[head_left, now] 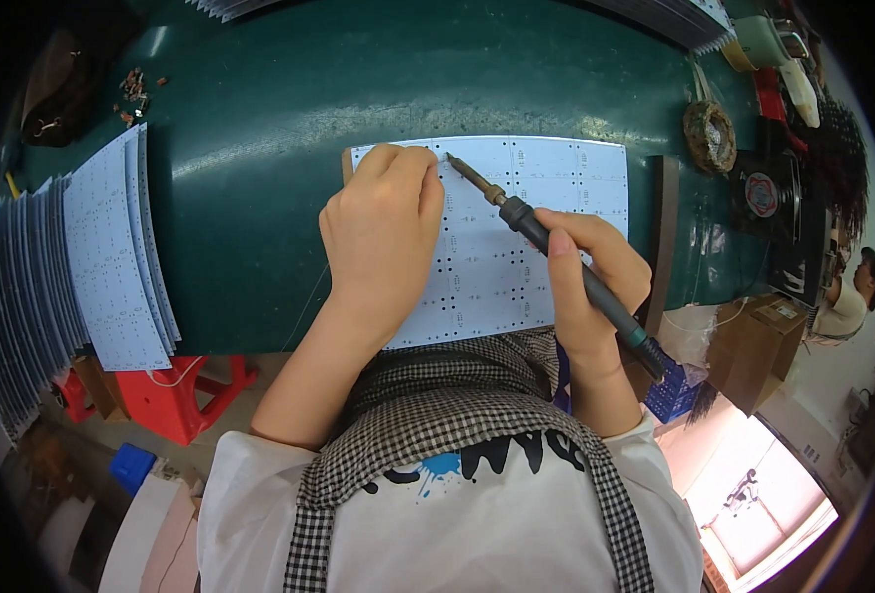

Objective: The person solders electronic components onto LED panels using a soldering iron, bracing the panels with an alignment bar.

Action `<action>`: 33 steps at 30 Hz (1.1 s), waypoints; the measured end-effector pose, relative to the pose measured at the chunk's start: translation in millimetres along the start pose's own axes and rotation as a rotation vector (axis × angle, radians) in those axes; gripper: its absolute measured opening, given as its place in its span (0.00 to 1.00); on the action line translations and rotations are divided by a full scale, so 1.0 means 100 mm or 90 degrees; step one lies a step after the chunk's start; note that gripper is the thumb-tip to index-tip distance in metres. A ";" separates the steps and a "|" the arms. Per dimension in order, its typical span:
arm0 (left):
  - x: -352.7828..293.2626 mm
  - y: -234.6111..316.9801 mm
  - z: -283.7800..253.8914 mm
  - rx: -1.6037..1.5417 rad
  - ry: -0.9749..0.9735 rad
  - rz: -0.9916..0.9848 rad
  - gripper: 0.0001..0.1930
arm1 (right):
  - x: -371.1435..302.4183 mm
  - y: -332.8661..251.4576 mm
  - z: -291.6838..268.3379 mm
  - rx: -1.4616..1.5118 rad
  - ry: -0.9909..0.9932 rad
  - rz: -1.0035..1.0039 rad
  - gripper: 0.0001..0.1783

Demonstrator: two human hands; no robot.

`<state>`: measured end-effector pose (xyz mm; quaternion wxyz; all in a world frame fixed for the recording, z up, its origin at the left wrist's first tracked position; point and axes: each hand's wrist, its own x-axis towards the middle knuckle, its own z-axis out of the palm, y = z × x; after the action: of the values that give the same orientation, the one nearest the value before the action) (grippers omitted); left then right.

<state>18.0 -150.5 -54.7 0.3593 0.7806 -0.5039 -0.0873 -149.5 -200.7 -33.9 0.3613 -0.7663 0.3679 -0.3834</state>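
A soldering iron [531, 223] with a dark handle is in my right hand [601, 282], thumb and fingers closed round its grip. Its tip rests at or just above the white circuit board panel [482, 267], near the far edge. Close to that tip, my left hand [383, 222] is closed over the panel's left part, knuckles up. A thin solder wire [311, 296] runs from the lower left up behind this hand, which appears to pinch it; the fingertips are hidden. Printed marks and dark holes cover the panel, which lies flat on the green table [250, 227].
A long row of stacked board panels [111, 247] stands on the left. Small brown bits [133, 89] lie at the far left. To the right are a dark bar [664, 232], a round brown holder [709, 136] and a cardboard box [754, 346]. A red stool [175, 400] stands below the table.
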 end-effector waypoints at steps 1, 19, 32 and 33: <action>0.00 0.01 -0.01 -0.009 -0.014 -0.005 0.03 | -0.01 -0.01 0.00 0.001 0.001 0.000 0.07; -0.18 0.06 -0.12 -0.113 -0.095 -0.038 0.03 | -0.23 -0.08 -0.14 0.003 -0.019 0.014 0.07; -0.26 0.10 -0.26 -0.116 -0.144 -0.067 0.05 | -0.38 -0.16 -0.22 -0.011 -0.022 0.023 0.06; -0.32 0.11 -0.27 -0.116 -0.145 -0.067 0.05 | -0.40 -0.16 -0.23 -0.011 -0.009 0.021 0.06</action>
<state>8.7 -113.2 -34.7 0.3638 0.7555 -0.4895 -0.2391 -182.1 -166.0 -23.2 0.3636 -0.7660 0.3810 -0.3687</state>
